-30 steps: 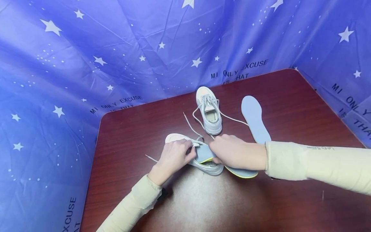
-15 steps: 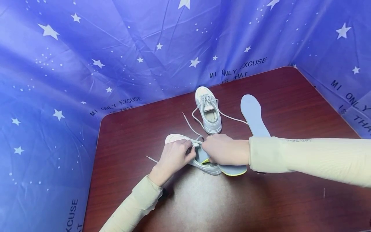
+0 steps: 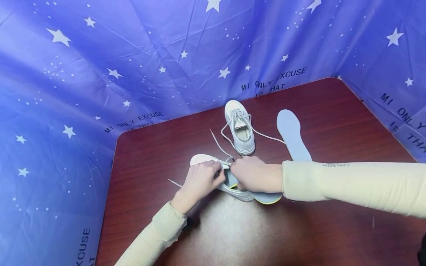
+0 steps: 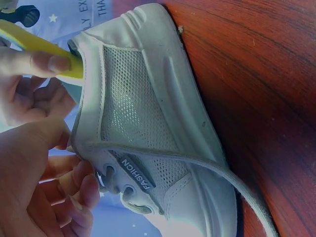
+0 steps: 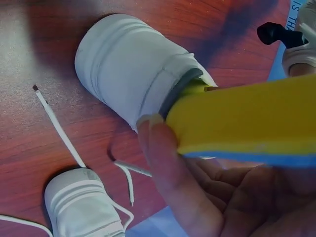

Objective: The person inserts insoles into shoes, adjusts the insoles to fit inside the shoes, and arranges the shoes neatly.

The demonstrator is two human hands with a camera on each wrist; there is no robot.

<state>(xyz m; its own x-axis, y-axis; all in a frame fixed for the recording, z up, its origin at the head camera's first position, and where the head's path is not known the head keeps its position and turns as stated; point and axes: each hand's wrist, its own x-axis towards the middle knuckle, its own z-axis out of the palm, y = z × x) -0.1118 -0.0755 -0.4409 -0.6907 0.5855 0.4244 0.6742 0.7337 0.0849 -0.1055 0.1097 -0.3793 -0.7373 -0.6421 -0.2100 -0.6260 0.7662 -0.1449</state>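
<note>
A white sneaker (image 3: 203,159) with mesh sides lies near the middle of the table, its toe pointing left. My left hand (image 3: 201,181) pinches the sneaker's upper at the tongue, by the opening. An insole (image 5: 247,118), blue-grey on top and yellow beneath, reaches part way into the shoe. My right hand (image 3: 256,173) grips it between thumb and fingers at the heel collar, and the insole's rear end sticks out past the heel. In the left wrist view the thumb presses the yellow underside; the insole's front part is hidden inside the shoe.
A second white sneaker (image 3: 237,114) stands farther back with loose laces. To its right lies another blue-grey insole (image 3: 290,131), partly covered by my right sleeve (image 3: 316,181). A loose lace (image 4: 237,182) trails from the near shoe. Blue starred cloth (image 3: 159,55) hangs behind the table.
My right hand has moved left toward the shoe with the insole, which now sits deeper in the opening. The left hand keeps its place on the shoe.
</note>
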